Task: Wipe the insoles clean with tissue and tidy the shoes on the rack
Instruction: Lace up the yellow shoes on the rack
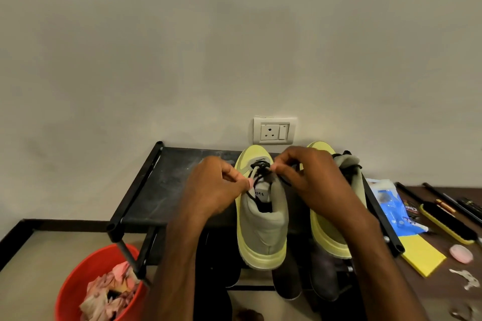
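Note:
Two yellow-and-grey high-top shoes stand toes to the wall on the top shelf of a black shoe rack (pixel 167 177). The left shoe (pixel 260 227) has black laces (pixel 260 168) over its tongue. My left hand (pixel 216 187) pinches a lace at the shoe's left side. My right hand (pixel 305 174) pinches the lace at the right side, just above the tongue. The right shoe (pixel 328 232) is partly hidden behind my right forearm. No insole shows.
A red bucket (pixel 78 279) holding crumpled pink tissues sits on the floor at lower left. Dark shoes (pixel 289 281) fill the lower shelf. On the brown surface at right lie a blue packet (pixel 391 206), a yellow sponge (pixel 422 255), a brush (pixel 446 221) and keys (pixel 467 279). A wall socket (pixel 275 130) is behind.

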Demonstrator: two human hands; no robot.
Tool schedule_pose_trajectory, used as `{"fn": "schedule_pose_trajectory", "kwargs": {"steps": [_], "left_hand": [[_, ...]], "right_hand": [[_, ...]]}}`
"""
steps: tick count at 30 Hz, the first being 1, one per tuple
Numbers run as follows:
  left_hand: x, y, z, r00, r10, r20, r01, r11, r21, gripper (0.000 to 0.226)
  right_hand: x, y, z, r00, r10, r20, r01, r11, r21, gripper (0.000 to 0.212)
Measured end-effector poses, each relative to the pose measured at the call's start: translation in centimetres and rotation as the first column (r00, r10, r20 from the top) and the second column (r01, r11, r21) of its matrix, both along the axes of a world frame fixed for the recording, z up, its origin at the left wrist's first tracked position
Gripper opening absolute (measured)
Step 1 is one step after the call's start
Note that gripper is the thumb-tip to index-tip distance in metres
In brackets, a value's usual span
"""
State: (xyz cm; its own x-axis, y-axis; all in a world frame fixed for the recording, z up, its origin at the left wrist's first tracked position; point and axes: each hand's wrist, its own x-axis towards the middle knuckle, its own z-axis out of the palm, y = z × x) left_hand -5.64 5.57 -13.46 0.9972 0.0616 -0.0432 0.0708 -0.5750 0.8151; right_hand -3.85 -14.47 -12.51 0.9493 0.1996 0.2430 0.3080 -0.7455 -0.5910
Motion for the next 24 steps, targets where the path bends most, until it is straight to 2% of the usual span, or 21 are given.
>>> {"fn": "schedule_pose_trajectory", "kwargs": {"steps": [3,6,9,12,17,20,22,23,24], "left_hand": [[0.2,-0.1,0.1,0.996,0.051,-0.069,-0.064,0.976,-0.209,0.007],[0.4,0.2,0.2,0.992,0.089,-0.092,-0.122,0.882,-0.455,0.028],[0.5,0.7,0.6,0.993,0.120,0.014,-0.090,0.811,-0.578,0.019],[0.7,1.6,0.9,0.971,0.204,0.126,-0.066,0.730,-0.680,0.019],[0.5,1.5,1.0,0.953,0.235,0.192,0.006,0.617,-0.787,0.023],[0.7,1.3,0.8,0.945,0.270,0.183,0.007,0.545,-0.839,0.026],[0.9,1.3,0.6,0.949,0.259,0.182,0.010,0.550,-0.835,0.026],[0.9,1.3,0.4,0.950,0.253,0.184,0.005,0.577,-0.816,0.026],[0.9,1.3,0.0,0.947,0.256,0.195,-0.017,0.644,-0.765,0.024]], "right_hand": [[-0.1,-0.2,0.5,0.998,-0.023,0.066,0.014,0.991,0.131,0.008],[-0.2,-0.1,0.6,0.992,-0.020,0.124,-0.009,0.974,0.226,0.015],[-0.3,0.1,0.7,0.972,-0.112,0.205,0.040,0.945,0.325,0.032],[-0.4,0.3,1.0,0.935,-0.213,0.282,0.092,0.917,0.388,0.029],[-1.0,0.5,1.8,0.823,-0.301,0.482,0.029,0.869,0.494,0.036],[-1.4,0.8,2.0,0.778,-0.341,0.529,0.024,0.856,0.516,0.042],[-1.4,1.0,1.8,0.804,-0.307,0.509,0.054,0.890,0.453,0.041],[-1.3,1.1,1.5,0.836,-0.282,0.470,0.094,0.918,0.385,0.038],[-1.0,1.1,1.1,0.880,-0.258,0.400,0.147,0.947,0.286,0.035]]}}
